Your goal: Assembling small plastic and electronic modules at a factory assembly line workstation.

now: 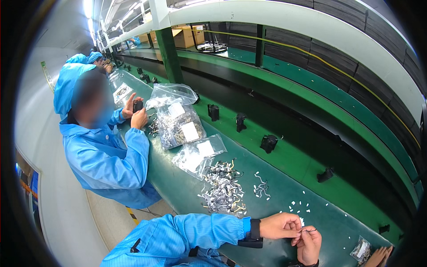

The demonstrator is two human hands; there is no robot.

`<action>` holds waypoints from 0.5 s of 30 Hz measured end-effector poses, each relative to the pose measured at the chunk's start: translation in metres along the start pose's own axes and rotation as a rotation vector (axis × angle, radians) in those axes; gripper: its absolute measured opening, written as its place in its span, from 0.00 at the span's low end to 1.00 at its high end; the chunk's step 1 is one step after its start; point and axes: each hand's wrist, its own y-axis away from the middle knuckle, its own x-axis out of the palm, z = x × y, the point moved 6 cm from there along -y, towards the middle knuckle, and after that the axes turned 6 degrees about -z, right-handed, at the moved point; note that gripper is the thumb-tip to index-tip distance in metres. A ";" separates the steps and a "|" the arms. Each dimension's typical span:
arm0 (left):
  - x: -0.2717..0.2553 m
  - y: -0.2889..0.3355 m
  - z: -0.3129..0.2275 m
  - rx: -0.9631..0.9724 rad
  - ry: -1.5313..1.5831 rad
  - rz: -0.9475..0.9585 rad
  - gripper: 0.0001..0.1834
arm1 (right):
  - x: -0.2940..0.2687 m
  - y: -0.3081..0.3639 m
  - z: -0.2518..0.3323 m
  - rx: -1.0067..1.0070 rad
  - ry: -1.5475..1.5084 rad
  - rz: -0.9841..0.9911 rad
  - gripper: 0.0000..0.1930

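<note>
My left hand [281, 226], with a black band on its wrist, is closed, thumb and fingers pinching one end of a thin dark wire [311, 230]. Fingertip to fingertip with it, my right hand [308, 245] pinches the same wire, whose free end sticks out to the right. What sits between the fingertips is too small to make out. Just beyond my hands, small white pieces [299, 205] lie scattered on the green table [262, 213]. A few short wires with white connectors [261, 186] lie farther off, beside a large pile of similar wires [222, 187].
Clear plastic bags [180, 122] of small parts and a flatter bag [200, 153] lie beyond the pile. Black parts [269, 143] stand along the green line. A co-worker in blue [104, 147] holds a dark part at left. Another person's hand [378, 257] and a small bag [361, 249] are at lower right.
</note>
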 end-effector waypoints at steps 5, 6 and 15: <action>-0.003 -0.002 0.001 -0.006 -0.016 -0.005 0.10 | 0.000 -0.003 0.000 -0.005 0.007 0.003 0.06; -0.003 -0.002 0.001 -0.008 -0.016 -0.004 0.10 | 0.001 -0.003 -0.001 -0.005 0.006 0.003 0.06; -0.004 0.000 0.005 -0.006 -0.008 -0.019 0.10 | -0.002 -0.004 -0.006 -0.002 -0.021 0.026 0.06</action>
